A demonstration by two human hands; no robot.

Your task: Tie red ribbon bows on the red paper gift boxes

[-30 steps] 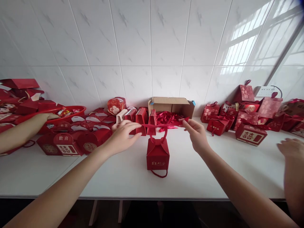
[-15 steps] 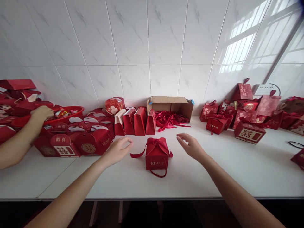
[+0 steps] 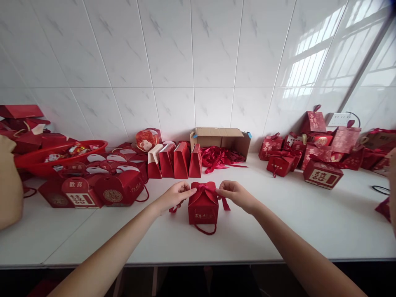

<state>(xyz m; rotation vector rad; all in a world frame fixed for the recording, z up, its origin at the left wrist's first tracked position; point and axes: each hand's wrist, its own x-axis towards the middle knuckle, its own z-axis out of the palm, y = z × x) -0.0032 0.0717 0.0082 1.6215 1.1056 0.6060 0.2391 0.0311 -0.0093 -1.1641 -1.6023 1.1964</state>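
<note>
A small red gift box with gold lettering stands upright on the white table before me. A red ribbon lies across its top, with a tail out to each side, and a twisted cord handle droops from its front. My left hand is at the box's upper left, thumb and fingers pinched on the ribbon. At the upper right, my right hand pinches the ribbon's other side, its tail hanging below the fingers. The fingertips partly hide the ribbon where they hold it.
Behind stand several narrow red boxes and a cardboard box with loose red ribbons. To the left are filled red boxes, a red basin of sweets and a co-worker's arm. More gift boxes crowd the right.
Both my hands have moved inward from either side of the gift box and closed on its ribbon. The co-worker's hand has left the basin, and something blurred shows at the right edge.
</note>
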